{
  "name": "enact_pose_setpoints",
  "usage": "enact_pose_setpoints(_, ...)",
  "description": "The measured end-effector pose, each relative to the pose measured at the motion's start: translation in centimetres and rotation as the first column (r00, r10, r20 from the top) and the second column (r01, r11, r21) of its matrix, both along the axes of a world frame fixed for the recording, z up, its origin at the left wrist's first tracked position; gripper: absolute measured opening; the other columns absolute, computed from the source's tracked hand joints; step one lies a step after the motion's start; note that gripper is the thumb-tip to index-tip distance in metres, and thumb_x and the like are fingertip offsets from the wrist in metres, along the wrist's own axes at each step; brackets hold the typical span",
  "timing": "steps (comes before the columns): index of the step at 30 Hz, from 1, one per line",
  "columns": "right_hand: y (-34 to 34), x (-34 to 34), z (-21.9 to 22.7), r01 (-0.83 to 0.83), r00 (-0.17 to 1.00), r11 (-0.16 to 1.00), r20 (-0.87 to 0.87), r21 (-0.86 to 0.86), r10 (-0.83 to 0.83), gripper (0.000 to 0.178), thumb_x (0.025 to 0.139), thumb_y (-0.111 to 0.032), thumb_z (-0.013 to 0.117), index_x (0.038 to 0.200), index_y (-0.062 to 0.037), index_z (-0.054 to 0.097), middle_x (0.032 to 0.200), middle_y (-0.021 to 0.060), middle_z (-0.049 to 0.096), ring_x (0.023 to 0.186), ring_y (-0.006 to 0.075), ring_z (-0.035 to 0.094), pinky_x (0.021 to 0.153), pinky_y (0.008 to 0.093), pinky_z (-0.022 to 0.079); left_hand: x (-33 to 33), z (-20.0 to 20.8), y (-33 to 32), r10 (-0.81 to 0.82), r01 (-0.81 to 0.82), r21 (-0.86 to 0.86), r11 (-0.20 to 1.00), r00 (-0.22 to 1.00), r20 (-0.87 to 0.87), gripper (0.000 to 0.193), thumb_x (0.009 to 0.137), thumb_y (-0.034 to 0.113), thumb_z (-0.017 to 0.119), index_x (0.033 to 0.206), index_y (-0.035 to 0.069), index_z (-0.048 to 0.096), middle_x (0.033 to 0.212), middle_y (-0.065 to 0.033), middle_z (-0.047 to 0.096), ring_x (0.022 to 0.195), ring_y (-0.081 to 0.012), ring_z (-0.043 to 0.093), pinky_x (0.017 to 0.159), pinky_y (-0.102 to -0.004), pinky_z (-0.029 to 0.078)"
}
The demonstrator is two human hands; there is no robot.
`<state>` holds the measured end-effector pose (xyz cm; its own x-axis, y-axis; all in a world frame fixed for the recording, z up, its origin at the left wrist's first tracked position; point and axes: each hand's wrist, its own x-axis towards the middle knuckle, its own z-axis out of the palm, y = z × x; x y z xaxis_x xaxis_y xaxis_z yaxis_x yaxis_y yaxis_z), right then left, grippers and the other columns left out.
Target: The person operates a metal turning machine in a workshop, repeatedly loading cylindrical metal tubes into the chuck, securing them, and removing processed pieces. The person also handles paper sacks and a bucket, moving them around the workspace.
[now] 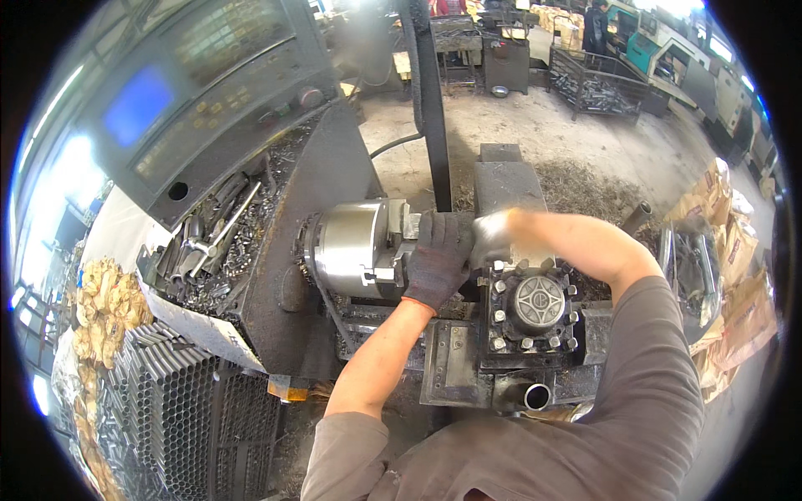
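A shiny steel lathe chuck [344,248] sits left of centre, its jaws [385,275] facing right. My left hand [440,257], in a dark grey glove with an orange cuff, is closed right in front of the jaws. Whatever lies under its fingers is hidden. Close beside it, on the right, my right hand [494,235] is smeared by motion, so its fingers and anything in them cannot be made out. Just below my right hand stands a square tool post [537,306] with a round star-marked cap and several bolts.
A control panel with a blue screen [139,105] rises at the left. Below it a tray holds metal chips and a T-handled wrench [219,235]. Stacked tubes [171,409] fill the lower left. Paper sacks [735,309] and a plastic-lined bin [692,280] stand at the right.
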<state>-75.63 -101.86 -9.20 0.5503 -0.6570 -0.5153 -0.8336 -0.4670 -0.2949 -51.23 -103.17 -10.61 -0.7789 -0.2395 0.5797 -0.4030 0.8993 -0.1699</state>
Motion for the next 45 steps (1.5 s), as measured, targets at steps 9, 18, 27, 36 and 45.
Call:
enact_pose_setpoints(9,13.7,-6.6,-0.4,0.389,0.855,0.424,0.149,-0.818,-0.497,0.043,0.088,-0.029,0.08,0.126,-0.0101,0.072,0.105,0.0176,0.078,0.086,0.0312,0.076,0.082,0.0443,0.06,0.0,-1.2,-0.3,0.039,-0.075,0.158,0.985,0.975,0.218,0.064,0.083,0.037,0.075,0.141,0.012,0.062,0.157,-0.0206,0.051,0.149,-0.0439,0.043,0.129,-0.0607,0.023)
enact_pose_setpoints(18,40.0,2.2,3.1,0.97,0.032,-0.19,0.856,-0.151,-0.515,0.046,0.083,-0.015,0.085,0.126,-0.0056,0.071,0.111,0.0104,0.078,0.096,0.0193,0.073,0.088,0.0382,0.058,4.4,-0.1,0.7,-0.181,0.181,0.0,0.983,0.983,0.001,0.07,0.084,0.042,0.082,0.143,0.014,0.058,0.15,-0.0182,0.054,0.147,-0.0373,0.044,0.129,-0.0548,0.027)
enact_pose_setpoints(27,63.0,6.9,-18.4,0.554,-0.794,-0.757,0.053,-0.346,-0.606,0.048,0.092,-0.047,0.073,0.115,-0.0064,0.079,0.111,0.0202,0.078,0.108,0.0379,0.074,0.093,0.0471,0.057,13.5,1.1,-5.1,0.35,-0.329,-0.273,0.904,0.936,0.031,0.095,0.08,0.05,0.081,0.155,0.004,0.046,0.151,-0.0205,0.057,0.143,-0.0401,0.052,0.122,-0.055,0.039)
enact_pose_setpoints(36,40.4,12.6,0.7,0.896,0.402,0.418,0.671,-0.149,-0.623,0.058,0.083,-0.02,0.08,0.137,-0.0057,0.064,0.092,0.0154,0.072,0.074,0.0318,0.072,0.073,0.042,0.061,9.6,7.8,-10.4,0.15,-0.299,0.235,0.925,0.855,0.497,0.096,0.069,0.037,0.087,0.153,0.009,0.051,0.151,-0.0208,0.059,0.14,-0.0395,0.055,0.115,-0.0473,0.047)
enact_pose_setpoints(45,29.8,11.6,9.9,0.745,0.422,0.619,0.894,-0.248,-0.149,0.031,0.084,-0.012,0.078,0.113,-0.0027,0.069,0.088,0.0158,0.074,0.073,0.0287,0.075,0.066,0.038,0.062,17.7,-0.5,2.9,0.178,-0.045,0.422,0.906,0.943,-0.281,0.042,0.089,0.017,0.081,0.128,0.004,0.071,0.117,-0.0179,0.077,0.114,-0.034,0.073,0.1,-0.0419,0.057)
